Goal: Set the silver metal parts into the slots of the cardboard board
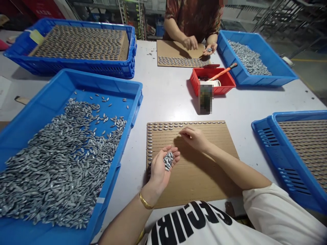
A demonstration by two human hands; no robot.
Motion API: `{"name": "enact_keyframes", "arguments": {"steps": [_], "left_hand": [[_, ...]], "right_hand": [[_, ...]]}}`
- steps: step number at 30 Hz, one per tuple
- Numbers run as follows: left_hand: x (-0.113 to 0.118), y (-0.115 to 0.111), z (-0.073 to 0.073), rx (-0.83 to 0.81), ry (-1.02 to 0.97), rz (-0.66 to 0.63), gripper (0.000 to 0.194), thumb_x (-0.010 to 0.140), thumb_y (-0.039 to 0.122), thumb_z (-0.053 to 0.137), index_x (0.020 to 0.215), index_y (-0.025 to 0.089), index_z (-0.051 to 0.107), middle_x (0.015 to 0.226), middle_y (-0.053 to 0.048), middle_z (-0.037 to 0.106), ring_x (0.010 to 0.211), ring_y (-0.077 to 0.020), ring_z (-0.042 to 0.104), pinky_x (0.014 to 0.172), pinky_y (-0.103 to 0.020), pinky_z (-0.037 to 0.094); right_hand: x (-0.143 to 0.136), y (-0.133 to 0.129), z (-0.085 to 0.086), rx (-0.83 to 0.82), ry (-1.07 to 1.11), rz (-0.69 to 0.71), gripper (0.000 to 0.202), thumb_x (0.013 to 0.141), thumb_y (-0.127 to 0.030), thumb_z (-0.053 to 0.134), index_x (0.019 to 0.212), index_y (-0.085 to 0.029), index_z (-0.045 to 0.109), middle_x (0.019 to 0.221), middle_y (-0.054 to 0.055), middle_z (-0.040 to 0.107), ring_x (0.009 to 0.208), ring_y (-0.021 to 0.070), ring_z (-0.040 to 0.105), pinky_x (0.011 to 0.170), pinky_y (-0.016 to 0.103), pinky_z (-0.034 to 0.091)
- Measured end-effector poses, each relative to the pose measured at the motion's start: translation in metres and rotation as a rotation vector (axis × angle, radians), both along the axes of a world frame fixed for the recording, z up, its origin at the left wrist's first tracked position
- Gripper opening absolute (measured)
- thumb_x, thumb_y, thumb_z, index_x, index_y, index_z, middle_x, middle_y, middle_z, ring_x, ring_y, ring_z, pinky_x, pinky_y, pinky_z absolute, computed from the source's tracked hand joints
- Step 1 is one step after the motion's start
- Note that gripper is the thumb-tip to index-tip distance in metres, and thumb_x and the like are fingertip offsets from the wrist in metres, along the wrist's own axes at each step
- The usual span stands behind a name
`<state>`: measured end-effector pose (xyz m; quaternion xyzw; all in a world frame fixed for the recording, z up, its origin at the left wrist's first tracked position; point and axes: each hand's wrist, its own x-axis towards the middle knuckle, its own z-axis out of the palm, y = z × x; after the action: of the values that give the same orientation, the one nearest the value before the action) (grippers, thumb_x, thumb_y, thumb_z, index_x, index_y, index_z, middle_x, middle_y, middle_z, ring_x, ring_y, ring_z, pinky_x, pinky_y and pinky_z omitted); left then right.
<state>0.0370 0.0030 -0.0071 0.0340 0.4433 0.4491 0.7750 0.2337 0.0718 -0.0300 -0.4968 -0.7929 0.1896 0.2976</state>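
My left hand is palm up and cupped around a small pile of grey metal pieces, above the left part of a slotted cardboard sheet. My right hand is over the upper middle of that sheet, thumb and fingertips pinched together at the end of the second row; what they hold is too small to make out. Grey pieces line the sheet's top edge and run down its left edge. Part of a second row shows at the upper left.
At the left stands a blue bin of loose pieces, with a blue crate of filled sheets behind. Another crate is at the right. A red box and a blue bin stand farther back, near a person working opposite.
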Motion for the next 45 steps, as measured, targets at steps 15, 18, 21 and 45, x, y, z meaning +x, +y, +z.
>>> {"name": "enact_keyframes", "arguments": {"steps": [15,18,21,45], "left_hand": [[0.0,-0.003,0.003,0.043,-0.046,-0.089,0.01,0.08,0.016,0.064,0.09,0.013,0.062,0.101,-0.014,0.07,0.089,-0.0202,0.069,0.082,-0.032,0.055],[0.001,-0.002,0.004,0.012,-0.042,-0.06,0.014,0.081,0.017,0.06,0.092,0.01,0.066,0.102,-0.016,0.07,0.09,-0.0222,0.069,0.084,-0.034,0.055],[0.001,-0.002,0.002,-0.019,-0.053,-0.025,0.02,0.08,0.013,0.056,0.097,0.008,0.066,0.105,-0.018,0.07,0.095,-0.0243,0.068,0.088,-0.037,0.055],[0.002,0.0,-0.007,0.045,-0.085,0.011,0.027,0.074,0.007,0.058,0.098,0.014,0.067,0.103,-0.008,0.069,0.094,-0.0182,0.064,0.089,-0.037,0.052]], "right_hand": [[-0.007,0.029,-0.031,0.172,-0.468,0.067,0.025,0.091,-0.01,0.043,0.098,-0.017,0.066,0.095,0.009,0.064,0.082,0.0185,0.055,0.072,0.028,0.043],[-0.007,0.028,-0.03,0.177,-0.498,0.074,0.024,0.09,-0.008,0.044,0.096,-0.017,0.066,0.096,0.01,0.063,0.083,0.0194,0.054,0.069,0.029,0.041],[-0.008,0.027,-0.028,0.195,-0.553,0.079,0.023,0.09,-0.008,0.044,0.094,-0.016,0.065,0.096,0.011,0.062,0.083,0.0199,0.053,0.066,0.029,0.039],[-0.033,-0.025,0.031,-0.174,-0.05,0.393,0.015,0.087,-0.022,0.058,0.1,-0.021,0.066,0.103,0.008,0.063,0.094,0.0202,0.056,0.083,0.037,0.047]]}}
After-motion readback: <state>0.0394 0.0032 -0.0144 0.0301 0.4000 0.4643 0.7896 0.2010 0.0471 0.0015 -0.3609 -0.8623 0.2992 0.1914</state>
